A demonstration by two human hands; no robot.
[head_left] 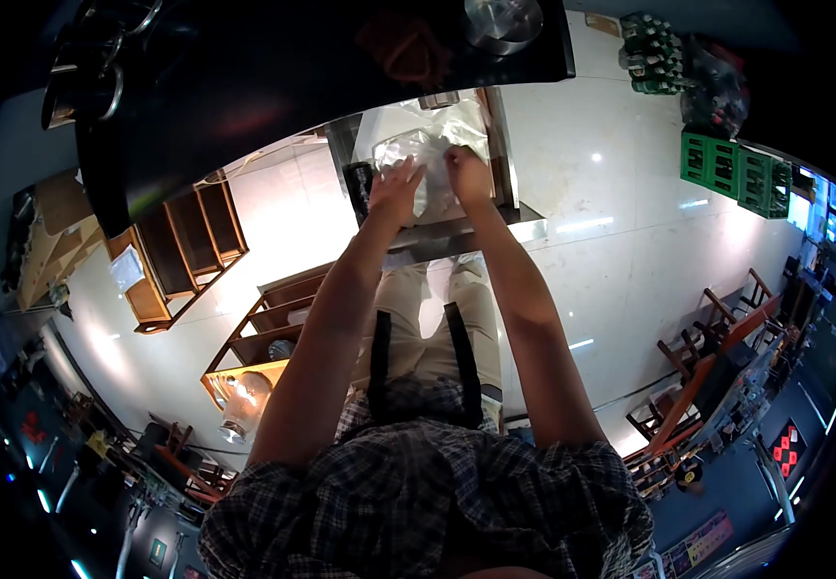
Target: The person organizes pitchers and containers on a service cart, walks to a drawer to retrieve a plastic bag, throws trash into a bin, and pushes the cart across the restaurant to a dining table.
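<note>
Both my hands reach into an open drawer (pixel 526 230) under a dark counter. Crumpled clear plastic, which looks like a plastic bag (pixel 416 145), lies inside. My left hand (pixel 397 190) rests on its left edge, fingers stretched out and slightly apart. At its right side my right hand (pixel 469 176) is closed, fingers curled in a pinch on the plastic. A dark object (pixel 357 183) sits along the drawer's left wall. Toward the back, a small metal-looking item (pixel 439 99) is partly hidden by the counter.
A metal bowl (pixel 503 21) and a dark reddish cloth (pixel 403 48) are on the black counter (pixel 273 77) above the drawer. Wooden shelving (pixel 186 241) and a glass jar (pixel 244 405) stand at left. Green crates (pixel 736 174) and bottles (pixel 651 53) are far right.
</note>
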